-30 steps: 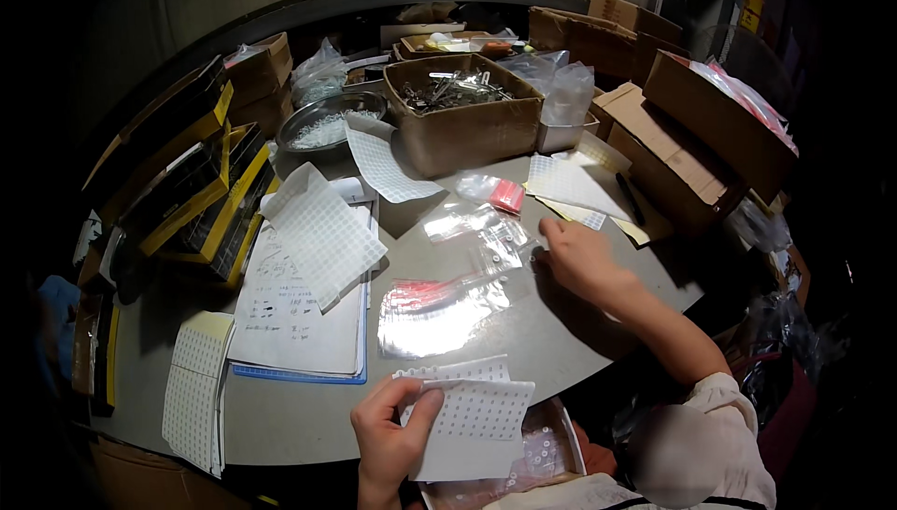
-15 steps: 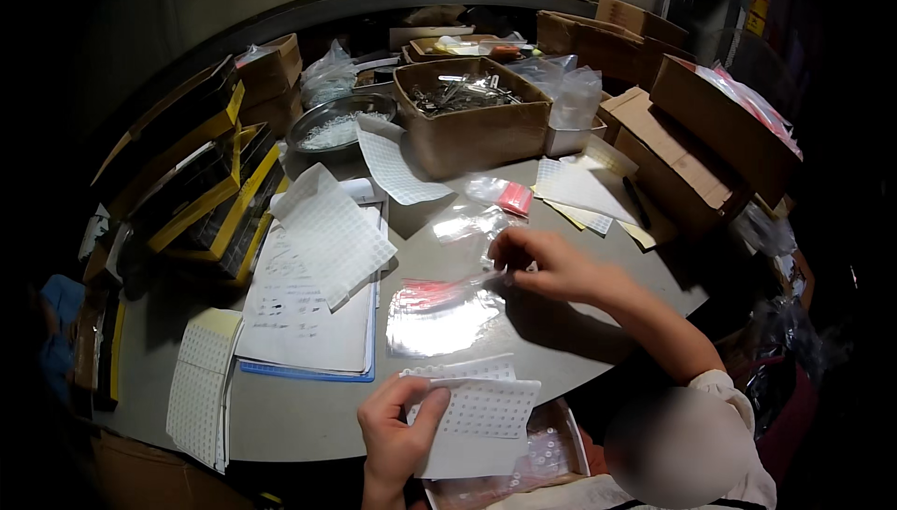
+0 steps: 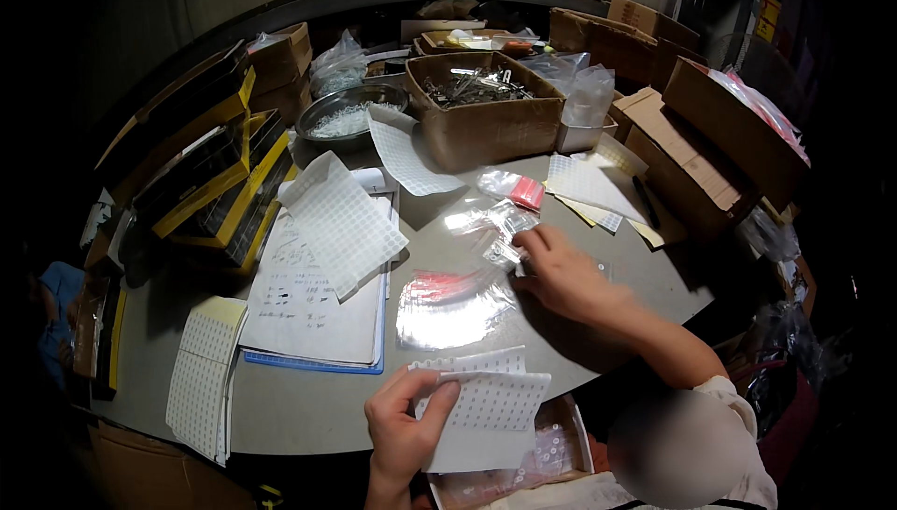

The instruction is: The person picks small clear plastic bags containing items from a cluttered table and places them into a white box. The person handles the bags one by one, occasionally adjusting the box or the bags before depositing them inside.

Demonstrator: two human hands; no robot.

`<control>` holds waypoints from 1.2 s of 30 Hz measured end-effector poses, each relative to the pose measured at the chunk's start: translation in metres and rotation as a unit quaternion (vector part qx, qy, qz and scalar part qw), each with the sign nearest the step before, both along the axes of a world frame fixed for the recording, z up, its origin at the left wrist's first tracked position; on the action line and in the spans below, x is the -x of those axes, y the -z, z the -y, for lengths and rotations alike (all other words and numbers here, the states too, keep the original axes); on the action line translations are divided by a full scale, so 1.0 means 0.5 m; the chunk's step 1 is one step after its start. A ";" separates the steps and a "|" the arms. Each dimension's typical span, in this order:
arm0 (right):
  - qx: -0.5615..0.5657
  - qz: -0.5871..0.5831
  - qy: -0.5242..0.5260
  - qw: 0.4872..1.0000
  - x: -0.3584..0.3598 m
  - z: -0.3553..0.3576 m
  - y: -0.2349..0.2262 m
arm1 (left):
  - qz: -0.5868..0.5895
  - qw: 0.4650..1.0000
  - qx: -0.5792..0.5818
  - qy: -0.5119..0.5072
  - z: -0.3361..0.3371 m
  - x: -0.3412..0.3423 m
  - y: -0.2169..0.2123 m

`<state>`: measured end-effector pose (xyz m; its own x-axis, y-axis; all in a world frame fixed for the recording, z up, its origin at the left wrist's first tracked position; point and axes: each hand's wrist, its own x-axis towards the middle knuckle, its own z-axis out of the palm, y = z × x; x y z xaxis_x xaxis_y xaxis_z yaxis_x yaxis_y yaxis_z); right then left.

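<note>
My left hand [image 3: 406, 426], at the front edge of the table, pinches a folded white sheet of small printed stickers [image 3: 491, 403] between thumb and fingers. At the middle of the table my right hand [image 3: 565, 276] is lowered, its thumb and index finger apart. Its fingertips reach the small clear plastic bags [image 3: 503, 247], some of which seem to hold silvery metal pieces. Just left of that hand lies a fanned stack of clear zip bags with red strips [image 3: 448, 314]. Behind it rests a bundle of red-topped bags [image 3: 526, 194].
A clipboard with handwritten papers [image 3: 308, 323] and a sticker sheet [image 3: 346, 220] lie left. Farther back stand a metal bowl [image 3: 350, 141] and a cardboard box of metal parts [image 3: 491, 132]. Black-and-yellow boxes [image 3: 210, 220] stack at left. A tray with clear bags [image 3: 584, 449] sits below the table edge.
My right hand has moved slightly down and its fingers now reach the small bags. My left hand keeps the sticker sheet in nearly the same place. The whole view has shifted slightly.
</note>
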<state>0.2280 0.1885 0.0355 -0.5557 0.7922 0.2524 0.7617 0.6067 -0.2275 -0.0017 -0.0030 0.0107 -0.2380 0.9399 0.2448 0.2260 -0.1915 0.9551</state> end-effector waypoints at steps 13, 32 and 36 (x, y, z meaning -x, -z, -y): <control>0.092 -0.009 -0.071 0.993 -0.204 0.027 0.035 | 0.157 0.987 -0.002 0.038 0.004 0.007 0.011; 0.208 -0.122 -0.339 0.909 -0.138 0.253 0.045 | 0.450 0.884 -0.115 0.050 0.018 0.075 0.062; 0.265 -0.250 -0.380 0.850 -0.139 0.296 0.051 | 0.427 0.896 -0.106 0.066 0.013 0.060 0.044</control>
<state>0.2978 0.0404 0.0099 -0.8857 0.3279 0.3286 -0.0783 0.5922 -0.8020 -0.0319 -0.0095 -0.0113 -0.3143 0.9274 0.2030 -0.6074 -0.3608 0.7078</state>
